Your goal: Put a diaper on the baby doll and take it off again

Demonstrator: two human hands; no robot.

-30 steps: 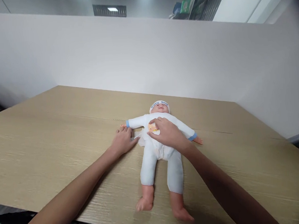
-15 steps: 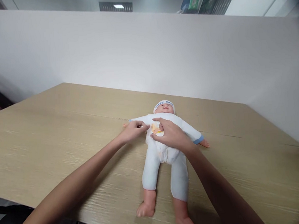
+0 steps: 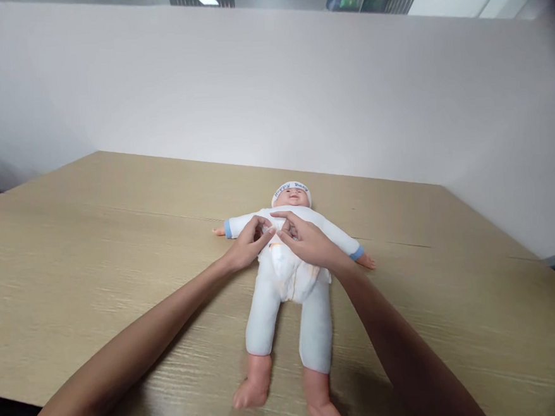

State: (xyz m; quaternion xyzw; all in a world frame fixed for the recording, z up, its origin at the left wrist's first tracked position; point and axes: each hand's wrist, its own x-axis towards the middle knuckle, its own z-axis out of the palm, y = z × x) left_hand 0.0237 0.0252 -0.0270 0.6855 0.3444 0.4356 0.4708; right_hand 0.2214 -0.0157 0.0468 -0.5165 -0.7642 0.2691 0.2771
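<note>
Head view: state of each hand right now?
Left hand: curled near the diaper; whether it grips anything can't be told.
Right hand: partly curled beside the left; hold can't be told.

Doll suit [image 3: 316,337]: matt cloth. Doll feet [image 3: 251,392]: smooth plastic, sl. sheen. Diaper [image 3: 288,272]: matt, papery, w/ creases. Tbl [image 3: 94,246]: wood-look, grained, semi-gloss. Wall [image 3: 250,89]: smooth, matt.

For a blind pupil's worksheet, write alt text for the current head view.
A left hand and right hand nearly meet over the belly of a doll wearing a diaper. The doll lies face-up on a tan table, feet toward the viewer.
</note>
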